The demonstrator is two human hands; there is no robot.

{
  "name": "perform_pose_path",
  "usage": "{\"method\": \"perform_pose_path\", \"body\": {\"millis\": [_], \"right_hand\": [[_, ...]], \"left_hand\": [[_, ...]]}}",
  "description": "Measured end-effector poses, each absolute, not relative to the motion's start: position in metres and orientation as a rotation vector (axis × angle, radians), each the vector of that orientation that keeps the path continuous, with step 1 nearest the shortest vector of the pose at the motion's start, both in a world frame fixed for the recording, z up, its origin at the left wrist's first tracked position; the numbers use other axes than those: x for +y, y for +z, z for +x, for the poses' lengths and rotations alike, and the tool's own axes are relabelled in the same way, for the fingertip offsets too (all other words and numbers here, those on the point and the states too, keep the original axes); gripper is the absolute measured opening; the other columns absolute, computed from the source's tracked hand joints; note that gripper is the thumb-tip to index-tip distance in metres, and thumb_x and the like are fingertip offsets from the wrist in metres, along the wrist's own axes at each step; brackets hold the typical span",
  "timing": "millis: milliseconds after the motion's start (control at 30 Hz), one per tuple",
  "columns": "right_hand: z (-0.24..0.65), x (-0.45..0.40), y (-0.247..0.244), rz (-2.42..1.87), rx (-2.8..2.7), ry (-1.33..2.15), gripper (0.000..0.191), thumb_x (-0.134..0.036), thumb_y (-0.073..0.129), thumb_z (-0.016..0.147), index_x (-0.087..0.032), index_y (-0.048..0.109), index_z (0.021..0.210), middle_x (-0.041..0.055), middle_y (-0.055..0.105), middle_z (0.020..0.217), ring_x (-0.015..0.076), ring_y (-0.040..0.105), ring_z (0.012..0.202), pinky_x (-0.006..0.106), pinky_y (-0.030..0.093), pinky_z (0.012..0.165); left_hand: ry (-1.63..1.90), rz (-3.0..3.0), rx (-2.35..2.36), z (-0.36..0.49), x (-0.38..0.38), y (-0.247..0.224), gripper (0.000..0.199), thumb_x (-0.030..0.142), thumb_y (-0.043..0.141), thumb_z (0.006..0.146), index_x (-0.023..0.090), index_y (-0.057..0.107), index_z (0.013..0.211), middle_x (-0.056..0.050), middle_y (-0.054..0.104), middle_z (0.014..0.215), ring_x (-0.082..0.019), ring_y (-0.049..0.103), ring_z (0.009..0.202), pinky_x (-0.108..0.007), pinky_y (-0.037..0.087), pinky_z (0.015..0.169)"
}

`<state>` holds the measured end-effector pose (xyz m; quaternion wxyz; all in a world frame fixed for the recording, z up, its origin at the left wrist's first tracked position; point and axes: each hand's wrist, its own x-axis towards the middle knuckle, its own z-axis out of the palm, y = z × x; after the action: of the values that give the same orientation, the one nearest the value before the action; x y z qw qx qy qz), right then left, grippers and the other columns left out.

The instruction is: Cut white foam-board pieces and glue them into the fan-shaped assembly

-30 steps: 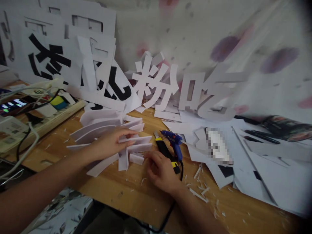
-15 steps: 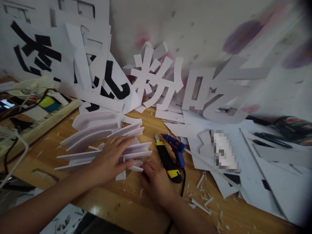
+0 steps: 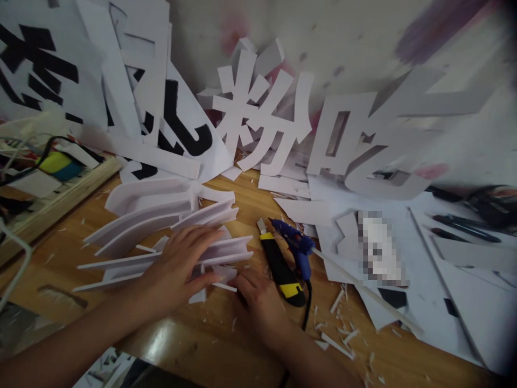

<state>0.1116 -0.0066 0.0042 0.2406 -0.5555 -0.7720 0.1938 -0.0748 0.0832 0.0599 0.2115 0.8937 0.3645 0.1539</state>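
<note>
A white foam-board letter (image 3: 133, 194) lies with its thin side walls standing up on the wooden table. My left hand (image 3: 181, 264) rests across its lower part, fingers over the walls and thumb at a short white strip (image 3: 225, 288). At the strip's right end is my right hand (image 3: 258, 296), its fingers curled and pinched close to the letter; the fingertips are partly hidden. Just right of that hand lie a black and yellow utility knife (image 3: 278, 267), blade out, and a blue glue gun (image 3: 297, 242) with a long white glue stick in it.
Finished white foam characters (image 3: 258, 116) lean on the wall behind. Paper sheets with black characters (image 3: 183, 121) stand at the left. White offcuts (image 3: 341, 334) litter the table on the right, near pens (image 3: 464, 226). A wooden-edged tray (image 3: 60, 202) with cables sits left.
The view has shifted slightly. My hands stay at the same part of the letter, and the short strip's near end sits a little lower between thumb and right fingers.
</note>
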Motion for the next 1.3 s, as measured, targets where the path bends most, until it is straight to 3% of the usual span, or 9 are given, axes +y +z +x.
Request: {"method": "perform_pose_path", "body": {"millis": [433, 633, 900, 1167, 1300], "right_hand": [[0.111, -0.007, 0.006, -1.516, -2.115, 0.512, 0.013, -0.009, 0.051, 0.081, -0.019, 0.059, 0.081, 0.0032, 0.063, 0.077, 0.0168, 0.058, 0.073, 0.026, 0.043, 0.065], [0.11, -0.007, 0.004, -1.541, -2.121, 0.484, 0.01, -0.009, 0.054, 0.081, -0.019, 0.058, 0.079, 0.0027, 0.063, 0.075, 0.0168, 0.058, 0.071, 0.026, 0.041, 0.063], [0.111, -0.007, 0.004, -1.558, -2.137, 0.492, 0.01, -0.01, 0.053, 0.081, -0.019, 0.056, 0.079, 0.0029, 0.062, 0.076, 0.0169, 0.057, 0.072, 0.026, 0.041, 0.064], [0.107, -0.004, 0.011, -1.606, -2.157, 0.499, 0.011, -0.011, 0.053, 0.078, -0.019, 0.056, 0.084, 0.0043, 0.065, 0.08, 0.0186, 0.06, 0.074, 0.027, 0.042, 0.064], [0.102, -0.002, 0.007, -1.621, -2.154, 0.407, 0.002, -0.017, 0.055, 0.079, -0.019, 0.056, 0.08, 0.0038, 0.065, 0.076, 0.0187, 0.06, 0.071, 0.027, 0.041, 0.061]], "left_hand": [[0.418, 2.483, 0.985, -0.072, 0.083, 0.061, 0.056, 0.044, 0.054, 0.085, 0.028, 0.035, 0.135, -0.007, 0.049, 0.134, -0.026, 0.041, 0.125, -0.044, 0.031, 0.103], [0.37, 2.51, 1.027, -0.07, 0.084, 0.058, 0.075, 0.06, 0.064, 0.07, 0.025, 0.04, 0.132, -0.009, 0.05, 0.132, -0.03, 0.042, 0.123, -0.046, 0.031, 0.101], [0.356, 2.476, 1.069, -0.068, 0.083, 0.06, 0.067, 0.051, 0.064, 0.075, 0.027, 0.039, 0.132, -0.007, 0.05, 0.133, -0.028, 0.04, 0.125, -0.045, 0.029, 0.102], [0.396, 2.483, 1.026, -0.068, 0.084, 0.056, 0.071, 0.053, 0.064, 0.073, 0.027, 0.037, 0.133, -0.008, 0.05, 0.133, -0.029, 0.04, 0.125, -0.046, 0.028, 0.103], [0.384, 2.489, 1.021, -0.068, 0.083, 0.058, 0.069, 0.051, 0.064, 0.074, 0.027, 0.038, 0.133, -0.008, 0.049, 0.133, -0.029, 0.04, 0.125, -0.046, 0.028, 0.102]]}}
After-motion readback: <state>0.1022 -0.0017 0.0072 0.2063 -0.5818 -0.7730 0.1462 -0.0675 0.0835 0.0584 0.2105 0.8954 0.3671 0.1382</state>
